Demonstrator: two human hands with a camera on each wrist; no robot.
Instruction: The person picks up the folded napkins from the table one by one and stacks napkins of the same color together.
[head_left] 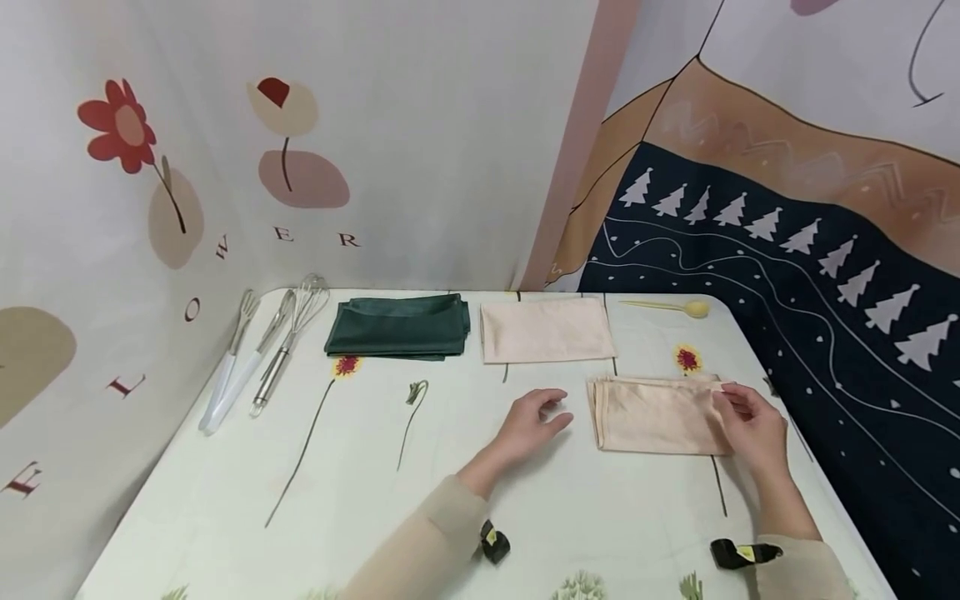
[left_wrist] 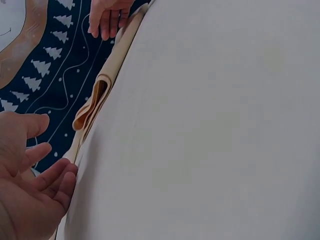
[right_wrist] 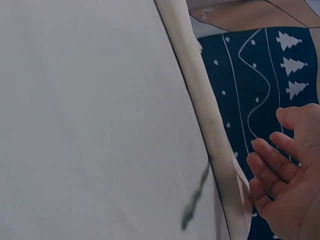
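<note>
From the head view, a folded peach satin cloth point(head_left: 656, 415) lay on the white flower-printed table point(head_left: 360, 492), toward its right side. The person's right hand point(head_left: 752, 427) rested at the cloth's right edge, fingertips touching the fabric, fingers gently bent. The left hand point(head_left: 532, 423) lay relaxed on the table just left of the cloth, holding nothing. Farther back sat a second flat peach cloth point(head_left: 546, 330), a folded dark green cloth point(head_left: 399, 327), three metal whisks with pale handles point(head_left: 258, 354) and a small yellow spoon point(head_left: 671, 307).

The left wrist view showed the folded cloth's layered edge point(left_wrist: 97, 97), the left hand point(left_wrist: 30, 195) loose beside it.

The right wrist view showed the right hand point(right_wrist: 285, 192) with fingers extended near the cloth's edge point(right_wrist: 215, 135); contact could not be told there.
</note>
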